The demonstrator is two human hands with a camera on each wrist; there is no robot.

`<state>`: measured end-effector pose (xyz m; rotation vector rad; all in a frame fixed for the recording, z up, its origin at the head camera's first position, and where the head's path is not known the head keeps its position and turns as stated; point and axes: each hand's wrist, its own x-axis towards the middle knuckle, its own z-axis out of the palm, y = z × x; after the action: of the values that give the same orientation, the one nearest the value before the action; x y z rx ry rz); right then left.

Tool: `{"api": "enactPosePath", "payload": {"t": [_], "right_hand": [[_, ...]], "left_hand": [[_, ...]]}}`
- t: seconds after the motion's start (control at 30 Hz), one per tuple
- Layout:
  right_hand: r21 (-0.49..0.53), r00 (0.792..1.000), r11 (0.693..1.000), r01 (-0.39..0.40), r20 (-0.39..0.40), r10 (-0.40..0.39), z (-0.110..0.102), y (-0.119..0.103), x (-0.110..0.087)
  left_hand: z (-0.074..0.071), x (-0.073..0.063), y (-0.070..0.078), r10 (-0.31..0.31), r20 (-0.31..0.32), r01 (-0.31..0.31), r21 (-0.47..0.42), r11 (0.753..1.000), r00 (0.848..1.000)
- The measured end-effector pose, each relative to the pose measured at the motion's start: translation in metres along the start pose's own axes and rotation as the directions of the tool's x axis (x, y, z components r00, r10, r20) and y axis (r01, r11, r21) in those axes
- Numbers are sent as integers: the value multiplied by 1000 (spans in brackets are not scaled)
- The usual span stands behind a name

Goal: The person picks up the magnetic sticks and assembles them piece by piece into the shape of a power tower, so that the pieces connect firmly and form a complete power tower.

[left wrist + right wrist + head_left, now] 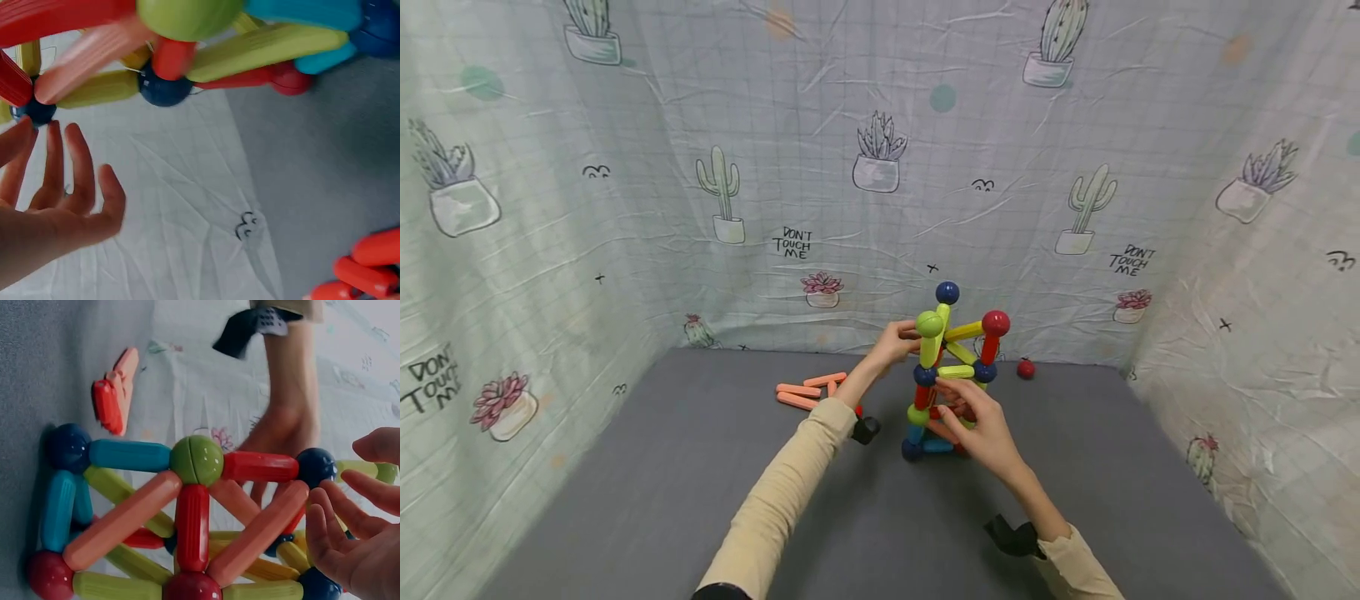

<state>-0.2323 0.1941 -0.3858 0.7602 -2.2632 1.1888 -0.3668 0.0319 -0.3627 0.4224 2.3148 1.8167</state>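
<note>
A tall frame of magnetic building rods (955,372) and balls stands upright in the head view. A green ball (929,323), a dark blue ball (947,292) and a red ball (996,323) top it. My left hand (897,343) reaches behind its left side; in the left wrist view its fingertips are right at a dark blue ball (39,111), fingers spread. My right hand (977,423) is at the front, fingers loosely extended. In the right wrist view its fingertips meet a dark blue ball (316,465) at the end of a red rod (261,466), the thumb apart.
Several loose salmon rods (799,397) lie on the grey table (700,467) left of the frame, with red rods (370,278) by them. A red ball (1026,367) sits behind on the right. A cactus-print sheet (820,167) encloses the back and sides.
</note>
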Motion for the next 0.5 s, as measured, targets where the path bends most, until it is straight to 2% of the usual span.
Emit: {"api": "enactPosePath", "payload": {"t": [0.07, 0.13, 0.2, 0.23, 0.27, 0.3, 0.37, 0.43, 0.5], "right_hand": [[-20, 998, 999, 39, -43, -40, -3, 3, -1], [-65, 988, 995, 73, -131, -81, -10, 7, -3], [-115, 964, 991, 67, -250, -94, -19, 12, -4], [-135, 946, 990, 50, -311, -90, -24, 14, -4], [-142, 930, 990, 26, -359, -75, -28, 15, -3], [-147, 915, 989, -3, -400, -57, -32, 15, -2], [-123, 897, 990, -69, -441, 7, -39, 11, 1], [-95, 899, 987, -130, -431, 77, -44, 4, 4], [-70, 908, 980, -189, -393, 147, -45, -1, 8]], "left_hand": [[-7, -6, -8, 20, 29, -20, 18, 1000, 999], [-17, -14, -22, 62, 56, -67, 97, 993, 997], [-29, -23, -38, 105, 87, -122, 233, 965, 991], [-35, -28, -48, 119, 103, -146, 321, 936, 988], [-41, -32, -57, 134, 113, -170, 414, 894, 984], [-46, -36, -66, 147, 115, -186, 517, 836, 982], [-55, -42, -83, 167, 95, -186, 691, 699, 981], [-61, -45, -99, 186, 12, -118, 815, 568, 983], [-66, -48, -113, 198, -108, 0, 879, 477, 974]]}}
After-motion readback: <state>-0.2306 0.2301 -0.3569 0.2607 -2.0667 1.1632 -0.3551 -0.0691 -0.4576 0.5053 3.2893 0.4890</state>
